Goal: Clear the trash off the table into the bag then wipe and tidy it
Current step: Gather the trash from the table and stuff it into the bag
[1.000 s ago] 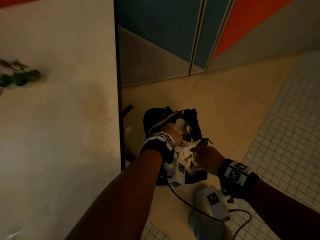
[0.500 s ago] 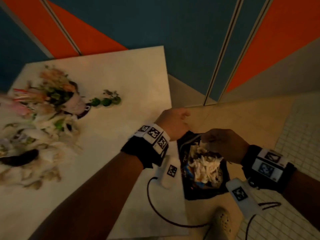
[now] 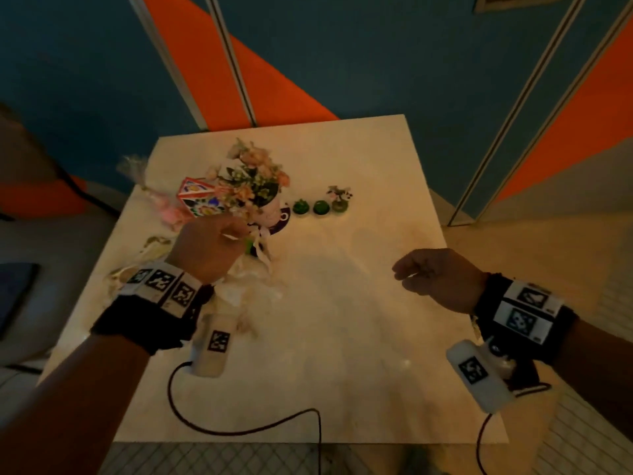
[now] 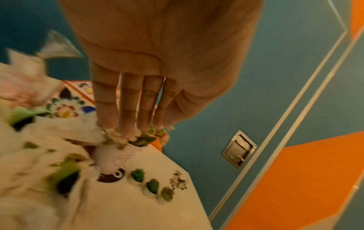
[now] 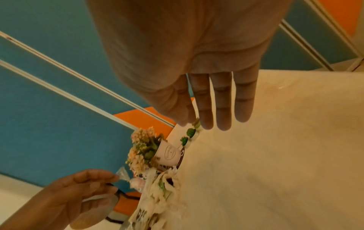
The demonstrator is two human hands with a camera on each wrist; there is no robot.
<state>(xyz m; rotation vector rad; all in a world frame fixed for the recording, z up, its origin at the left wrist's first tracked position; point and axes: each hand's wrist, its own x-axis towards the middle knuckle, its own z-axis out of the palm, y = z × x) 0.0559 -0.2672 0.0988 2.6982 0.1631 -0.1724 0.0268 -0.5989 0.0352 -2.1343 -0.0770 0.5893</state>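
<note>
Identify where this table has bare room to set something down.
Bare: the table from the three small green plants to the near edge, under the right hand. Crowded: the left side, crumpled trash beside the flower pot, near the left hand.

Light: dim, warm yellow cast across all three views.
Shadows: soft, spread over table (image 3: 342, 337) centre.
Glare: small highlights near table's front edge.
Blur: trash (image 4: 39, 155) smeared in left wrist view; flowers (image 3: 253, 176) soft from head.
Distortion: wall lines splayed toward frame edges.
Focus: palms oversized, soft up close.
</note>
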